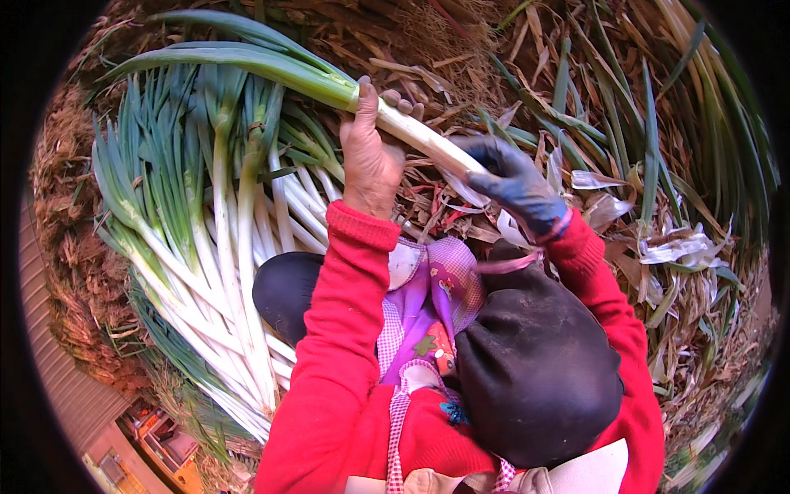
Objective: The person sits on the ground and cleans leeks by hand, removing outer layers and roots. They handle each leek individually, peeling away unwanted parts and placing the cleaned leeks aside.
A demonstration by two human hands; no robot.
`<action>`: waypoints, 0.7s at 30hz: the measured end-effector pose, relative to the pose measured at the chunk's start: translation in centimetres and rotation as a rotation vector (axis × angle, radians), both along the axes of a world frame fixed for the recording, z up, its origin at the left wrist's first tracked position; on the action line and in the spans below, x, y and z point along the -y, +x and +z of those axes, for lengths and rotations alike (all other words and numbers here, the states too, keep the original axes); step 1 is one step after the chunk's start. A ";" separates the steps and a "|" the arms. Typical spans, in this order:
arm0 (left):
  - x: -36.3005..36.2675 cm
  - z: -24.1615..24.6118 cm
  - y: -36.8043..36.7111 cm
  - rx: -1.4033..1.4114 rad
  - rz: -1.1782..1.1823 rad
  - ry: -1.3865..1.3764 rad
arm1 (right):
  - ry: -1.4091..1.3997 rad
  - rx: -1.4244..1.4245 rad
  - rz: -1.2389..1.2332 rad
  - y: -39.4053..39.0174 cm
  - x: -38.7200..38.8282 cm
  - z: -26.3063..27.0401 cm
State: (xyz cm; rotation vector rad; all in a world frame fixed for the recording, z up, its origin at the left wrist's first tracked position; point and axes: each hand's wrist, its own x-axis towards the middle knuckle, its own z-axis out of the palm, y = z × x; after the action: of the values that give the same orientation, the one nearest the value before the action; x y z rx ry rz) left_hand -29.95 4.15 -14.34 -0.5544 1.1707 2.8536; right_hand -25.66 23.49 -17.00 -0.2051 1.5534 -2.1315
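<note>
A long green onion (426,133) slants across the upper middle, its green leaves to the upper left and its white shank to the lower right. My bare left hand (373,151) is wrapped around it where the green turns white. At the lower end of the shank, my right hand (515,182), in a stained blue glove, has its thumb and fingers around the stalk. The root end is hidden by that glove. Thin pale strips of skin (463,188) hang just under the stalk. Left of my knee lies a pile of long green onions (228,247) with white shanks.
Dry husks and peeled skins (679,247) litter the ground on the right. Long green-onion leaves (728,123) lie at the far right. Brown fibrous root matter (80,296) is heaped along the left. My dark-covered knee (537,364) rises beneath my right arm.
</note>
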 end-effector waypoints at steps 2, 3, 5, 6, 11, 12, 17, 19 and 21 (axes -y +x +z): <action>-0.3 -0.2 0.2 -0.035 -0.038 0.031 | -0.117 -0.011 -0.037 -1.3 1.1 0.3; -0.3 -0.1 0.3 -0.048 -0.045 0.046 | -0.154 0.100 -0.041 -1.7 1.7 0.5; 0.1 0.3 0.5 -0.098 -0.039 0.014 | -0.063 0.040 0.011 -2.0 2.5 1.0; 0.3 0.5 0.6 -0.100 -0.051 0.009 | -0.031 0.014 0.017 -2.1 2.7 1.3; 0.9 0.1 0.6 -0.085 -0.069 0.026 | -0.008 -0.063 -0.129 -1.0 2.1 2.6; 1.0 -0.1 0.4 -0.094 -0.097 0.058 | 0.039 -0.172 -0.227 -0.9 1.4 2.3; 3.7 -0.1 -0.4 -0.059 0.065 -0.042 | -0.194 0.197 -0.581 1.0 -12.1 -2.4; 5.2 0.4 -0.8 -0.077 0.116 -0.083 | -0.228 0.279 -0.684 2.6 -19.1 -5.6; 6.4 0.7 -1.3 -0.116 0.168 -0.091 | -0.152 0.387 -0.898 3.9 -24.7 -7.9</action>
State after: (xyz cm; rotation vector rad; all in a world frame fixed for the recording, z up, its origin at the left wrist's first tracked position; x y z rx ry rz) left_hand -31.24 -2.20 -13.62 -0.5195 1.3384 3.0224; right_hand -21.80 48.24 -24.89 0.9748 1.3717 -2.7009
